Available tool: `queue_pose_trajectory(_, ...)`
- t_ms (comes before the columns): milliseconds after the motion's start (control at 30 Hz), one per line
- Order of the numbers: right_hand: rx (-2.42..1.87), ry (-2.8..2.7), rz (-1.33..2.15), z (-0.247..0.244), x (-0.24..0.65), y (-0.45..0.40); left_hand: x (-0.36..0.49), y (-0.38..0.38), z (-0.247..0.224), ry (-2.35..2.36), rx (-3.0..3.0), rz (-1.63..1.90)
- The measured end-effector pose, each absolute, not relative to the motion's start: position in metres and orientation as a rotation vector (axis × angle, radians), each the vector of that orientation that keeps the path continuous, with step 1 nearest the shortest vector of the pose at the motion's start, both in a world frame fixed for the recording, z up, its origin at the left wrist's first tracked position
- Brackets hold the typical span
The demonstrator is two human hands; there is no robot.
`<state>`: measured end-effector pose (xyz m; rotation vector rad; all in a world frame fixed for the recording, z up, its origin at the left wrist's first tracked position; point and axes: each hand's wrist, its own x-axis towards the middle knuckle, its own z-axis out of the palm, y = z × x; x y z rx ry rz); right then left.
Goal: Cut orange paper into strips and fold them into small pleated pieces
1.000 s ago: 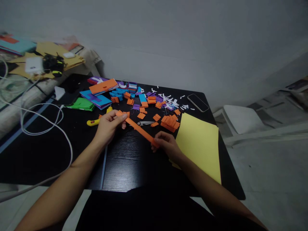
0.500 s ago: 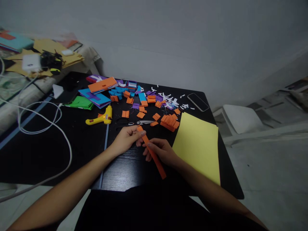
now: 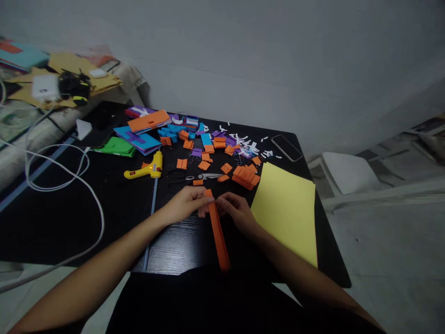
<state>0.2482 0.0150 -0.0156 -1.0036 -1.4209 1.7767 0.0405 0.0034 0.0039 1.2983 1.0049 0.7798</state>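
Observation:
An orange paper strip point(image 3: 218, 232) hangs down toward the near edge of the black table, its upper end pinched between the thumb and fingers of my left hand point(image 3: 194, 200). My right hand point(image 3: 234, 208) has its fingertips together at the strip's right edge, close to my left fingers. The strip looks folded lengthwise, with a second layer showing along its right side. Just beyond my hands lie scissors point(image 3: 208, 176) and a small orange piece point(image 3: 198, 183). Several folded orange pieces point(image 3: 245, 176) are piled to the right of the scissors.
A yellow glue gun point(image 3: 148, 169) lies to the left, with a white cable point(image 3: 93, 190) looping beside it. Yellow sheets point(image 3: 287, 208) are on the right, below a phone point(image 3: 286, 148). Colored folded papers point(image 3: 149, 121) and white scraps point(image 3: 243, 141) lie at the back.
The orange strip has swung to a more upright angle and shows a fold. My right hand has moved up from its middle toward my left fingers. A small orange piece now shows near the scissors.

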Motion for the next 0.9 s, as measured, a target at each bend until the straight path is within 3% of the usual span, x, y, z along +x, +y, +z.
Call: queue_pose_trajectory(900,-1.124,-1.350,1.632,-0.017,0.249,0.026,0.060,0.001,-0.005,1.051,1.362,0.773)
